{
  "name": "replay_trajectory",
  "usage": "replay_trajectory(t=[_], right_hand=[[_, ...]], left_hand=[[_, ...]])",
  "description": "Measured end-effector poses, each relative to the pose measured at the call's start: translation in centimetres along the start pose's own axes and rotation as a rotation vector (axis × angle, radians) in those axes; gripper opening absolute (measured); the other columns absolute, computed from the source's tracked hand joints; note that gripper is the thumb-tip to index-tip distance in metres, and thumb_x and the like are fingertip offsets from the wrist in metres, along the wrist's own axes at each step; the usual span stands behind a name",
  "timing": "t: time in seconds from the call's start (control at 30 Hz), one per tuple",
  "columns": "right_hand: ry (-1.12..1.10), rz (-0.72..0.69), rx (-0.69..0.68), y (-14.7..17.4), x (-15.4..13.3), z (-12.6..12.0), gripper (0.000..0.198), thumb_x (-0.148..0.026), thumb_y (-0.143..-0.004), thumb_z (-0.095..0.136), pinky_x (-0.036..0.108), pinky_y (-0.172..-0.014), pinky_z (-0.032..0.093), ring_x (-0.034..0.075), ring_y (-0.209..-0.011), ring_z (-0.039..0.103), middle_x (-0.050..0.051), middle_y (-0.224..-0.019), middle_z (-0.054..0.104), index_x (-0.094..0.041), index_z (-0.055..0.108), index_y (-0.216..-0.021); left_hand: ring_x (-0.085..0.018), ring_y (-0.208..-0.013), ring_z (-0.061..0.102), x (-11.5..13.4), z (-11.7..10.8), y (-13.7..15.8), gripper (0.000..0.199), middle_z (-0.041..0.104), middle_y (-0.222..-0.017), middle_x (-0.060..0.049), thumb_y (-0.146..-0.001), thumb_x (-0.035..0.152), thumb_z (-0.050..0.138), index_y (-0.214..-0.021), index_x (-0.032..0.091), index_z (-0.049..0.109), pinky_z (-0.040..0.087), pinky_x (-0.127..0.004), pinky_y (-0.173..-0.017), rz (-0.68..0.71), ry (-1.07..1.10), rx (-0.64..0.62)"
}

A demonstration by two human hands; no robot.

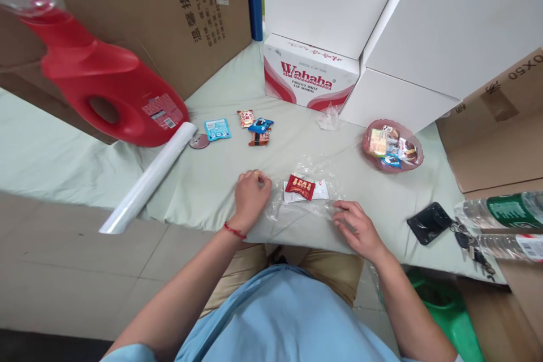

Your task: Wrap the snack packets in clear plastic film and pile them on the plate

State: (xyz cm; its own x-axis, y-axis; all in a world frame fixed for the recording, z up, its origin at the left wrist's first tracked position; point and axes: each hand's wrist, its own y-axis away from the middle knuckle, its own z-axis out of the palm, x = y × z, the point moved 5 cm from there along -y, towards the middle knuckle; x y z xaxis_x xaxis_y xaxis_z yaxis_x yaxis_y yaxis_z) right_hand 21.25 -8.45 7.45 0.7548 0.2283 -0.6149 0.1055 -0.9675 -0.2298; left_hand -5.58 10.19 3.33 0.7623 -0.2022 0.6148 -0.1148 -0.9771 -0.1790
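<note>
A sheet of clear plastic film point(278, 203) lies spread on the cloth-covered table in front of me. On it rest a red wrapped snack point(300, 187) and, partly under that, a white packet point(320, 190). My left hand point(252, 195), with a red string at the wrist, is curled at the film's left side; whatever its fingers may pinch is hidden. At the film's right edge, my right hand point(357, 230) has its fingers apart, close to or touching the film.
Small wrapped snacks point(260, 125) and a blue packet point(218, 129) lie farther back. A pink bowl point(371, 163) of snacks stands right. Left are a white roll point(148, 181) and red jug point(114, 85). Boxes point(311, 73) line the back; bottles point(500, 212) and keys lie right.
</note>
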Motion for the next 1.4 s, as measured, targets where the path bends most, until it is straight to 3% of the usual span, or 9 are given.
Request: replay_trajectory(t=[0.23,0.37,0.47,0.63,0.77,0.93,1.1,1.27,1.4], right_hand=[[-0.298,0.058,-0.315,-5.4,-0.8,-2.2,0.051,-0.06,-0.108,0.045,0.041,-0.102,0.056,0.026,-0.113,0.072,0.013,-0.119,0.075,-0.022,0.078,-0.1],[-0.407,0.306,-0.511,-8.9,0.9,-1.7,0.067,-0.07,-0.105,0.041,0.035,-0.079,0.058,0.021,-0.077,0.073,0.009,-0.082,0.077,-0.018,0.076,-0.081],[-0.161,0.377,-0.346,-11.9,2.4,-0.7,0.044,-0.058,-0.098,0.061,0.029,-0.068,0.052,0.017,-0.064,0.064,0.004,-0.077,0.074,-0.018,0.075,-0.088],[0.13,0.18,-0.299,-14.7,0.7,3.6,0.034,-0.037,-0.091,0.077,0.031,-0.086,0.05,0.022,-0.095,0.068,0.012,-0.119,0.073,-0.02,0.075,-0.12],[0.197,0.118,-0.45,-14.7,-0.3,5.5,0.04,-0.038,-0.089,0.08,0.034,-0.09,0.05,0.027,-0.104,0.067,0.012,-0.113,0.072,-0.019,0.076,-0.125],[0.087,0.066,-0.503,-13.7,0.3,4.7,0.043,-0.026,-0.089,0.077,0.034,-0.095,0.052,0.026,-0.108,0.067,0.01,-0.119,0.07,-0.024,0.074,-0.132],[0.058,0.04,-0.457,-13.0,0.9,4.4,0.049,-0.027,-0.091,0.075,0.041,-0.105,0.054,0.028,-0.118,0.067,0.013,-0.133,0.065,-0.025,0.07,-0.14],[-0.012,-0.06,-0.35,-12.3,-0.2,3.3,0.049,-0.05,-0.101,0.065,0.047,-0.11,0.053,0.03,-0.128,0.063,0.016,-0.143,0.06,-0.027,0.064,-0.145],[-0.021,-0.107,-0.217,-9.9,-0.3,1.5,0.068,-0.065,-0.098,0.064,0.051,-0.112,0.051,0.033,-0.134,0.059,0.016,-0.147,0.06,-0.028,0.054,-0.154]], left_hand=[[-0.038,-0.128,0.057,-0.3,-2.9,1.2,0.033,0.067,-0.129,-0.018,-0.089,0.014,0.054,-0.117,0.02,0.071,0.044,-0.057,-0.104,0.16,-0.21,0.21],[-0.026,-0.145,0.053,1.5,-2.0,3.0,0.057,0.072,-0.139,-0.003,-0.09,0.003,0.045,-0.129,0.035,0.07,0.026,-0.057,-0.127,0.615,-0.135,-0.121],[-0.022,-0.144,0.057,1.2,-1.6,3.6,0.067,0.074,-0.138,-0.005,-0.083,-0.002,0.042,-0.137,0.029,0.066,0.017,-0.057,-0.133,0.733,-0.097,-0.314],[-0.026,-0.144,0.059,-1.0,-2.3,4.1,0.061,0.072,-0.142,-0.011,-0.078,-0.001,0.044,-0.13,0.023,0.067,0.012,-0.068,-0.131,0.7,-0.055,-0.448],[-0.03,-0.145,0.057,-1.7,-2.7,4.9,0.043,0.065,-0.152,-0.01,-0.083,0.009,0.049,-0.118,0.024,0.069,0.004,-0.074,-0.129,0.681,-0.025,-0.528],[-0.035,-0.147,0.055,-1.2,-1.9,6.1,0.038,0.061,-0.154,-0.017,-0.099,0.041,0.06,-0.132,0.022,0.064,0.002,-0.076,-0.128,0.612,-0.057,-0.403],[-0.034,-0.147,0.054,-0.6,-0.8,7.2,0.027,0.064,-0.151,-0.016,-0.106,0.029,0.05,-0.129,0.024,0.064,0.012,-0.077,-0.127,0.56,-0.07,-0.302],[-0.027,-0.14,0.062,-1.0,-1.4,6.7,0.027,0.072,-0.14,-0.011,-0.107,0.023,0.037,-0.108,0.023,0.063,0.015,-0.073,-0.129,0.434,0.014,-0.339],[-0.029,-0.137,0.064,-1.1,-1.8,6.7,0.029,0.071,-0.142,-0.013,-0.103,0.035,0.051,-0.128,0.023,0.058,0.009,-0.071,-0.131,0.322,0.075,-0.316]])
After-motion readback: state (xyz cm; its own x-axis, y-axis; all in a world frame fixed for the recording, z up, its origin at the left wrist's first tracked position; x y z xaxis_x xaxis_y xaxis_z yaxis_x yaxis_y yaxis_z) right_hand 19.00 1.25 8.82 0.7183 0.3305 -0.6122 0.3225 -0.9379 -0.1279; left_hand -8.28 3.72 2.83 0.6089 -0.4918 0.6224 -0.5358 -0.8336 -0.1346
